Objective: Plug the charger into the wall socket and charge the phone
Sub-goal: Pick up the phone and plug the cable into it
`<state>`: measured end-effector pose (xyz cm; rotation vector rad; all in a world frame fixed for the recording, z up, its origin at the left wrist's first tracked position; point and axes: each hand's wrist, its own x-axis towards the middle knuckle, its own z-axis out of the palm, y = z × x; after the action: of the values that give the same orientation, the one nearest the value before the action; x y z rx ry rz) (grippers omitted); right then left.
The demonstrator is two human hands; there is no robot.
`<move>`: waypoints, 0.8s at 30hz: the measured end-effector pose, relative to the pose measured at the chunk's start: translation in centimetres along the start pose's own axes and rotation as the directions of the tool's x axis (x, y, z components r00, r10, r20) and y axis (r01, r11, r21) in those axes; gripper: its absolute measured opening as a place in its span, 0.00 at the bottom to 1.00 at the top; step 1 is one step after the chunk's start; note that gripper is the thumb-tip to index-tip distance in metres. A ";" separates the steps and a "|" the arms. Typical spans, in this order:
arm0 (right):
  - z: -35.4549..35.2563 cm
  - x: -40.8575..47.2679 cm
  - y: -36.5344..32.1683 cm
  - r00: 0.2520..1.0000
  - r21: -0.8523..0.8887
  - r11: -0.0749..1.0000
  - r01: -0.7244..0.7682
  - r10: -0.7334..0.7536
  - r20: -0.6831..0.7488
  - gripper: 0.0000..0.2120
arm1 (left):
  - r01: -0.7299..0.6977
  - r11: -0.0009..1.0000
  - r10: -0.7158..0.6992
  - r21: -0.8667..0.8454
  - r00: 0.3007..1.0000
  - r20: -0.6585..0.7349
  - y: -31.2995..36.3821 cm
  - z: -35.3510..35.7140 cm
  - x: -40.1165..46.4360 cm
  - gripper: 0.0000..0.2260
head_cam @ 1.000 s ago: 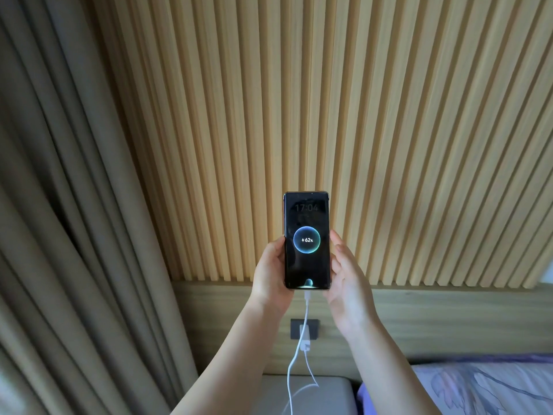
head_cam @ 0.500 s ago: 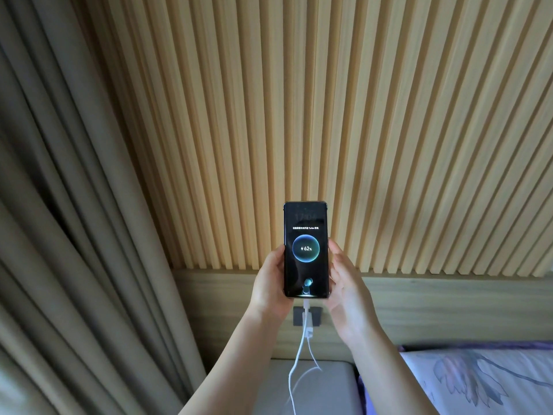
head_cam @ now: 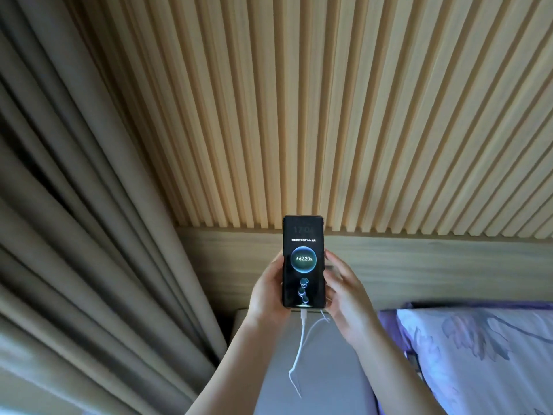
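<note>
Slatted wood wall [head_cam: 329, 115]; both hands hold cabled phone [head_cam: 303, 262]

left: curtain [head_cam: 89, 235] folds crowd us, no way through | far: slatted wall [head_cam: 359, 115] and wood ledge [head_cam: 434, 265] stop any reach | right: pillow [head_cam: 478, 354] fills the near side | near centre: cable [head_cam: 300, 348] hangs loose across our path over the grey surface [head_cam: 329, 369], bare either side

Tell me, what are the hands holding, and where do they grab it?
The phone. The left hand grips its left edge and the right hand its right edge, low down near the cable.
</note>
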<state>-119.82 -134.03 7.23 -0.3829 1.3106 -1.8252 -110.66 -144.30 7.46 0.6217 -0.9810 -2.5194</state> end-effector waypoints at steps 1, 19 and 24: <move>-0.2 0.1 0.8 1.000 0.002 1.000 -0.025 0.025 -0.010 0.16 | 0.005 1.000 -0.005 -0.004 1.000 -0.008 -0.4 -0.6 -0.1 0.19; -3.3 2.3 17.8 0.868 -0.050 0.867 -0.495 0.491 -0.081 0.14 | 0.204 0.972 -0.234 -0.115 0.862 -0.449 -12.1 -16.9 0.5 0.13; -4.7 4.5 22.7 0.832 -0.079 0.832 -0.549 0.536 -0.145 0.13 | 0.317 0.948 -0.271 -0.002 0.809 -0.521 -14.7 -21.4 2.0 0.09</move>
<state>-115.48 -136.90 -15.76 0.0487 1.4327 -1.3038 -103.75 -146.70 -17.54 1.4899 -0.8344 -2.3480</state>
